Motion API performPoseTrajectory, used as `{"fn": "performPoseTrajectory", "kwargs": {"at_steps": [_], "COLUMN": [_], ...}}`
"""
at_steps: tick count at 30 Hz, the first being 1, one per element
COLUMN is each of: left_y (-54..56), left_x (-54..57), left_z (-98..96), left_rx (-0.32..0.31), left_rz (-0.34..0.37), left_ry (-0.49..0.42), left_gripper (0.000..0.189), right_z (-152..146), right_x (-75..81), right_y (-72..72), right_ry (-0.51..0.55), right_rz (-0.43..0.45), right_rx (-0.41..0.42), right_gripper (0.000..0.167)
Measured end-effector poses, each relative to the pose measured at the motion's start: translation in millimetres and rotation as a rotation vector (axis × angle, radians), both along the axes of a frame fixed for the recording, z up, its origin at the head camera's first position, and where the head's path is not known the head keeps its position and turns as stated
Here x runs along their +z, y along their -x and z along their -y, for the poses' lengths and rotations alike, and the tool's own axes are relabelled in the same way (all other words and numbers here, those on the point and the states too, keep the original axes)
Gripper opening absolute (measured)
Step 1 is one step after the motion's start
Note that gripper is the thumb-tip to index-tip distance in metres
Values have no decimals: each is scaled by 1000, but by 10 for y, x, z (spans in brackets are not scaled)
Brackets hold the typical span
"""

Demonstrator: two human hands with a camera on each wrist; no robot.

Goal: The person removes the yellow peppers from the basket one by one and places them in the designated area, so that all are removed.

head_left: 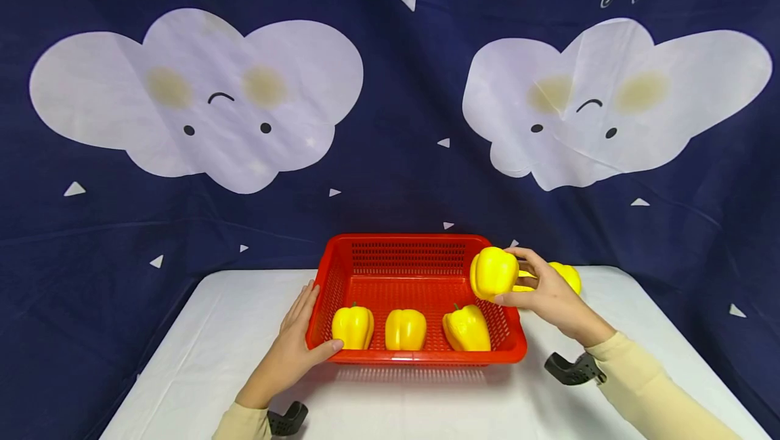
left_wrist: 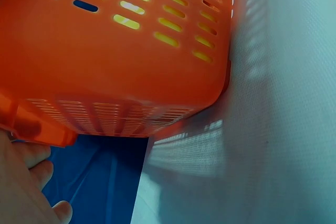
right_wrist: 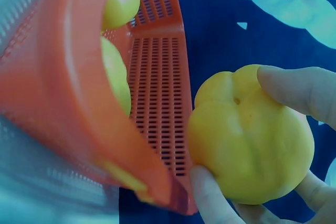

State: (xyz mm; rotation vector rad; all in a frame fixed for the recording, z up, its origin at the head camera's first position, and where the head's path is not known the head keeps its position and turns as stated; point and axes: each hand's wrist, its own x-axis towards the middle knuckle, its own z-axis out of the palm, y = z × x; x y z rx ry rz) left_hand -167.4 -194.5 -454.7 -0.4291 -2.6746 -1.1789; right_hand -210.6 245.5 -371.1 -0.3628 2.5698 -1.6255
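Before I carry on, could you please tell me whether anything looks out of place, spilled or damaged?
The print on the dark blue backdrop looks upside down: its cloud faces have their eyes below their mouths. In the red basket, the rightmost yellow pepper leans to one side. I see no spill or damage.

Basket point(head_left: 420, 358) on table point(head_left: 201, 332), curtain point(head_left: 402, 95) behind at 12 o'clock. Three peppers point(head_left: 405, 330) inside at 7, 6, 5. Left hand point(head_left: 296, 337) at rim, 8. Right hand point(head_left: 548, 294) at 3, held pepper point(head_left: 492, 273) at 2, further peppers point(head_left: 569, 277) behind hand.
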Motion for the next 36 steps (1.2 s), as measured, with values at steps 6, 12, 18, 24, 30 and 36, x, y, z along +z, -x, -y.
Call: {"fn": "performPoseTrajectory", "kwargs": {"at_steps": [6, 12, 18, 24, 30, 36], "left_y": [-4, -2, -3, -6, -4, -2], "left_x": [0, -4, -2, 3, 6, -4], "left_z": [1, -1, -2, -5, -5, -2], "left_rx": [-4, -6, -4, -1, 3, -5], "left_rz": [2, -2, -9, -2, 8, 1], "left_ry": [-1, -2, -2, 2, 4, -5], "left_gripper": [104, 104, 103, 104, 104, 104], "right_z": [-114, -241, -356, -483, -581, -669], "right_x": [-65, -115, -134, -180, -207, -236], "right_y": [3, -25, -38, -52, -62, -62], "right_ry": [-20, -10, 12, -25, -37, -68], "right_rz": [-44, -88, -127, -167, -187, -219], "right_rx": [-8, 3, 22, -9, -40, -78], "right_gripper": [80, 77, 76, 76, 78, 81]}}
